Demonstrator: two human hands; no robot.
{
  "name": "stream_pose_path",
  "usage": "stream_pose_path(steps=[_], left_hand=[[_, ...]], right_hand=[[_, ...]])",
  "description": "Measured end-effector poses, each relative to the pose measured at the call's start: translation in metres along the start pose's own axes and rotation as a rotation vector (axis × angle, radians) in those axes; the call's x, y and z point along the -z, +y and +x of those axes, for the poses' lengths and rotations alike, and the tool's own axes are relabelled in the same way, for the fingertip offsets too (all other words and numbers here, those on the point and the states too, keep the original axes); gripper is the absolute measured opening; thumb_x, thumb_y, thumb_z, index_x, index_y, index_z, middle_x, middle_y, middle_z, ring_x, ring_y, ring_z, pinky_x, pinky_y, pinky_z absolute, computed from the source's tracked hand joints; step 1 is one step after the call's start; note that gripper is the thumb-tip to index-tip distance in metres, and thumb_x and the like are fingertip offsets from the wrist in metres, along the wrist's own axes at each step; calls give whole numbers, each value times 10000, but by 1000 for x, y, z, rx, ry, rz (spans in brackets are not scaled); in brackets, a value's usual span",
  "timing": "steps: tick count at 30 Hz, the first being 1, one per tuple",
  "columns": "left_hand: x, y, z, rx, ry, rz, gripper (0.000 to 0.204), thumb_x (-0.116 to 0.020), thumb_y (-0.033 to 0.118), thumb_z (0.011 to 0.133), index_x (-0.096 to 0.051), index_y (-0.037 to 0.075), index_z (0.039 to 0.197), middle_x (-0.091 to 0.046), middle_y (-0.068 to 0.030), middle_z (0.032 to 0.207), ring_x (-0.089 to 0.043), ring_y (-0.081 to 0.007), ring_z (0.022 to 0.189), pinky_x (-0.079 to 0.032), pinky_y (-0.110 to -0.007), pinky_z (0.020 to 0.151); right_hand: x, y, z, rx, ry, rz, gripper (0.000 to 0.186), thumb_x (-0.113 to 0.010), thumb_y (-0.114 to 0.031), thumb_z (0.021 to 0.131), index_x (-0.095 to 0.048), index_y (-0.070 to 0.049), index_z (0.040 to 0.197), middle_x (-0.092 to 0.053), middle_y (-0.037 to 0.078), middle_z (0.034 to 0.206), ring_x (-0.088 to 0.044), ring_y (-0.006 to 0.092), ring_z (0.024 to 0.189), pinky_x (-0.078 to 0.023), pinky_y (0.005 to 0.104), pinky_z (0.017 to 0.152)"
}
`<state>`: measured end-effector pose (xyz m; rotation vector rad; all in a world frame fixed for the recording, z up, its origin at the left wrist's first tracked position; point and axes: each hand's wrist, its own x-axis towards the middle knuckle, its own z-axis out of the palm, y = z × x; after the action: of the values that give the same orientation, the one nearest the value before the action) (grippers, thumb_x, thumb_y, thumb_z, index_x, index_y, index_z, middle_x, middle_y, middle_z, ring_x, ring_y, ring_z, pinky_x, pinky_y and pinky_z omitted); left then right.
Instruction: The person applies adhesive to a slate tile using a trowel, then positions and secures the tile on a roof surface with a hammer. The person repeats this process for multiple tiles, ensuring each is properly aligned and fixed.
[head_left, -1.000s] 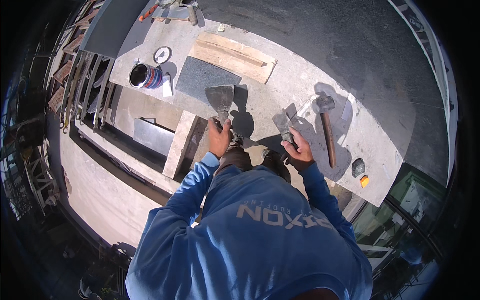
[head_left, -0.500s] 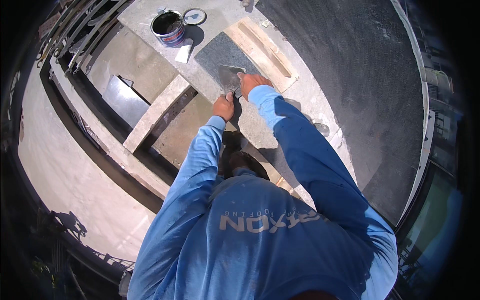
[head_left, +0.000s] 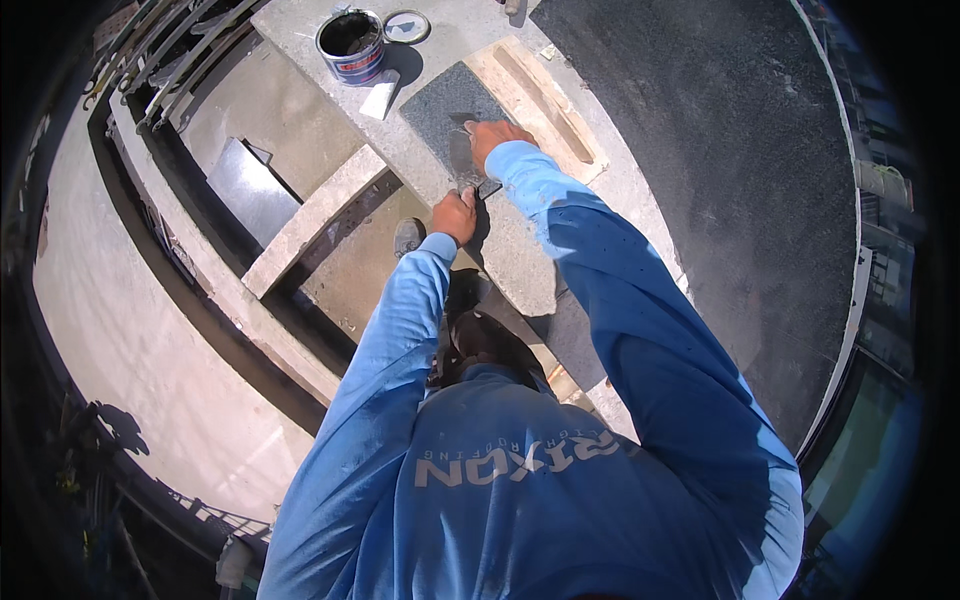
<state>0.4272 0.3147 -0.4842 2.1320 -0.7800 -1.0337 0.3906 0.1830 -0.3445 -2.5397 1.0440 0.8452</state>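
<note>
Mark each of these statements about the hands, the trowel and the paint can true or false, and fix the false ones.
1. The right hand rests on the dark grey patch. True.
2. The paint can lies tipped on its side. False: it stands upright and open.
3. The can's lid lies beside it. True.
4. The left hand is touching the can. False: it grips a tool at the ledge's edge, far from the can.
5. Both sleeves are red. False: they are blue.
</note>
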Motion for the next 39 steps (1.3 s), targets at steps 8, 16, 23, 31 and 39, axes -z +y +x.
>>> stream_pose_path(steps=[8,16,23,31,39], left_hand=[[-4,2,-5,-20,12,-12,564,-455,455,1047,-653,-72,1005,-674,-363,1013,-648,-528,1023,-504,-556,922],[-6,-5,4,-33,46,-75,534,-466,434,1044,-648,-67,1017,-676,-358,1006,-647,-531,1007,-508,-558,912],[-11,-6,0,-33,68,-124,579,-445,458,1050,-654,-81,1030,-659,-383,1030,-628,-546,1045,-488,-557,938],[-10,-1,-3,-70,97,-98,526,-472,415,1042,-633,-85,1014,-674,-369,979,-650,-542,977,-512,-563,899],[-7,-5,-1,-52,101,-73,593,-445,473,1051,-644,-85,1017,-664,-378,991,-638,-548,1000,-493,-567,900]], right_hand=[[22,-12,17,6,6,19,444,-443,-293,1056,-519,-271,1493,-699,153,1253,-670,390,1152,-542,504,991],[23,-31,10,37,-29,-44,450,-473,-343,1058,-520,-245,1494,-636,164,1372,-629,375,1237,-495,483,1070],[10,-17,8,-8,12,-50,430,-452,-347,1071,-521,-278,1490,-666,187,1306,-623,421,1218,-479,529,1073],[-2,-4,-9,-3,-24,-57,431,-470,-324,1056,-544,-259,1475,-666,198,1305,-632,395,1222,-490,497,1067],[-19,24,-33,81,-6,-54,393,-467,-265,1047,-548,-182,1422,-709,261,1108,-679,441,1077,-538,529,944]])
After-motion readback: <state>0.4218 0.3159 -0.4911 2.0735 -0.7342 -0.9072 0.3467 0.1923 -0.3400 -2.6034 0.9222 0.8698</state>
